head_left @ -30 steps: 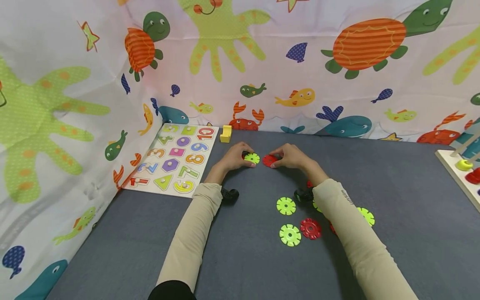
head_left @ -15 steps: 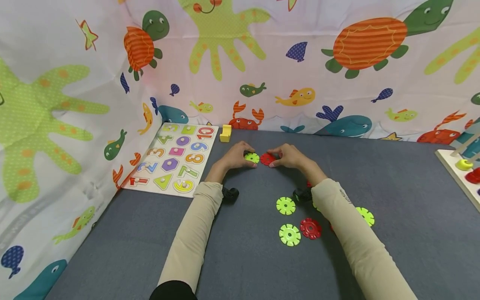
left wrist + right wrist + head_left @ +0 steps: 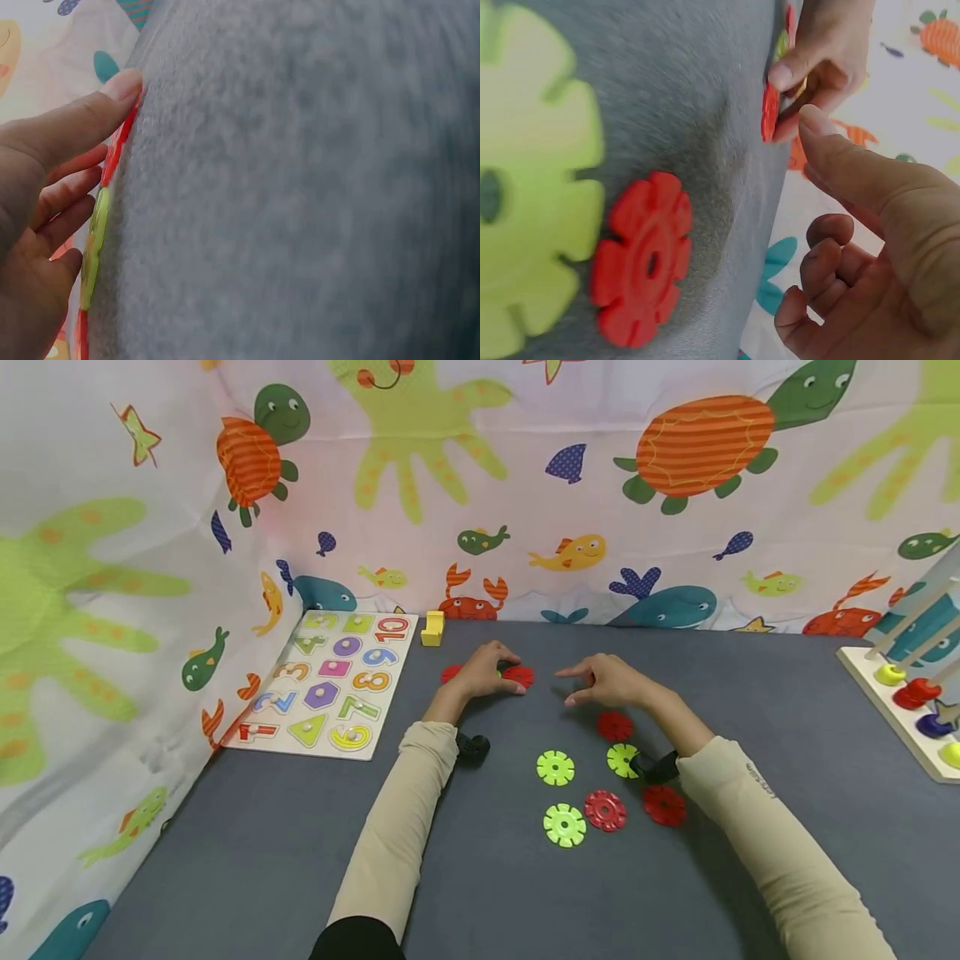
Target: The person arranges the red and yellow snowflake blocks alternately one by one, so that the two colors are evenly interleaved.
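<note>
My left hand point(image 3: 483, 672) pinches a red notched plastic disc point(image 3: 519, 675) by its edge at the back middle of the table. In the left wrist view, a yellow-green disc point(image 3: 94, 251) adjoins that red one in a row, and another red disc point(image 3: 82, 337) follows. That further red disc point(image 3: 452, 673) peeks out left of the hand in the head view; the green disc is mostly hidden there. My right hand point(image 3: 611, 681) hovers to the right, empty, its index finger and thumb apart and the other fingers loosely bent. Nearest below it lies a red disc point(image 3: 615, 726).
Several loose discs lie nearer, among them a green disc point(image 3: 555, 767) and a red disc point(image 3: 663, 806). A number puzzle board point(image 3: 322, 685) stands left, with a yellow block point(image 3: 432, 628) behind. At right is a wooden peg board point(image 3: 900, 710). A printed cloth point(image 3: 420, 552) borders the table.
My right hand has let go of the red disc and drawn back to the right. My left hand has shifted from the green disc to that red one. The head view has turned right.
</note>
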`<state>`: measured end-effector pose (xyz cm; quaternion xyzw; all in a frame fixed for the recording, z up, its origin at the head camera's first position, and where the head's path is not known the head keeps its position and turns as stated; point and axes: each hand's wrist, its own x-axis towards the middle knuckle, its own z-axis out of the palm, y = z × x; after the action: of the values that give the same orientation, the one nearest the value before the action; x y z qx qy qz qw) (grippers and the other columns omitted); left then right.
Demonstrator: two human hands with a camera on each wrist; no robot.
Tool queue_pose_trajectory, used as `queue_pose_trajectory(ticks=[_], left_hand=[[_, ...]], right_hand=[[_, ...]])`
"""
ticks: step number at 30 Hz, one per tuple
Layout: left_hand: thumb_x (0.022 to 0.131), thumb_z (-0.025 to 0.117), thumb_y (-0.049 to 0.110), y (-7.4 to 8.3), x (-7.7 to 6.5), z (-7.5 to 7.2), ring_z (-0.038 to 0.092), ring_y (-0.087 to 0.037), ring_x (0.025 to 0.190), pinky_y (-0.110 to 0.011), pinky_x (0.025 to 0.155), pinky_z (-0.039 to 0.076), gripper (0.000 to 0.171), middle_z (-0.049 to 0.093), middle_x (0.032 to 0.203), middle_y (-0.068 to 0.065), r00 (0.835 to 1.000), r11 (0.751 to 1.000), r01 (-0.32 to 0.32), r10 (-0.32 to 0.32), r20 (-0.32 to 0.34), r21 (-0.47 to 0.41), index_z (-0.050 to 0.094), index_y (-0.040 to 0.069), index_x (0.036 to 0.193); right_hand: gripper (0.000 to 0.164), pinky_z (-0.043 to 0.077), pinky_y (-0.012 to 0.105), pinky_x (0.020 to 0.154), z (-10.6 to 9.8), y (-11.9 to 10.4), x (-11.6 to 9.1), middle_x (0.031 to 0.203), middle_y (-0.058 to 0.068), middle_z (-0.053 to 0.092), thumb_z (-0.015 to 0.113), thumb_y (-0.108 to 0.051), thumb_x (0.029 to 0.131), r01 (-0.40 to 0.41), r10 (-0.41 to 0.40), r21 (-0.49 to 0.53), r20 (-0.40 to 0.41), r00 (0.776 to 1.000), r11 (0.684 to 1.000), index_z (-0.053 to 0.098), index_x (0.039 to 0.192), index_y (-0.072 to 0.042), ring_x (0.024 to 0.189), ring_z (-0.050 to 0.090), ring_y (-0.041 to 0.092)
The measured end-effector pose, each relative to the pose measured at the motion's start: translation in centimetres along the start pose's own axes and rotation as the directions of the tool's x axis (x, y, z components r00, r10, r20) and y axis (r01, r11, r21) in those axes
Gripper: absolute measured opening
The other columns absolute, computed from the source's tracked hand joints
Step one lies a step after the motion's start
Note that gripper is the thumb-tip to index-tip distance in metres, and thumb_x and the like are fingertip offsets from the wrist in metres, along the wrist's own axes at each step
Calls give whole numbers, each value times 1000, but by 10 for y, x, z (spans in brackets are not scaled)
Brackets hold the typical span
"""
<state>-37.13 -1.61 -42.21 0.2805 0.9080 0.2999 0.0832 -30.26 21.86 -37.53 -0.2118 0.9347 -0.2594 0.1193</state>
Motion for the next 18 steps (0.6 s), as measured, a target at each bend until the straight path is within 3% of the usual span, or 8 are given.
queue_pose_trajectory(ticks=[7,12,18], left_hand=[[75,76,23,-1,-2,0,47,-25,115,-37,101,36,46,51,122,-12,1000,1000,9,-9,-4,-15,64,7,116],[76,76,23,1,-2,-2,47,-25,116,-36,102,35,45,51,122,-12,1000,1000,12,-12,10,-18,63,7,116],[76,76,22,2,-1,-3,47,-25,116,-36,103,35,45,51,122,-12,1000,1000,11,-11,9,-27,63,6,116]], right_hand=[[50,30,25,55,17,-9,-24,69,1,42,73,-29,77,129,-128,-9,89,988,992,61,122,-13,57,36,12],[49,27,22,55,26,-12,-33,68,1,40,74,-28,76,241,-237,-7,147,960,970,62,121,-13,59,33,11],[58,28,22,58,35,-12,-38,74,2,43,77,-32,71,295,-288,5,237,928,955,60,125,-18,64,34,9]])
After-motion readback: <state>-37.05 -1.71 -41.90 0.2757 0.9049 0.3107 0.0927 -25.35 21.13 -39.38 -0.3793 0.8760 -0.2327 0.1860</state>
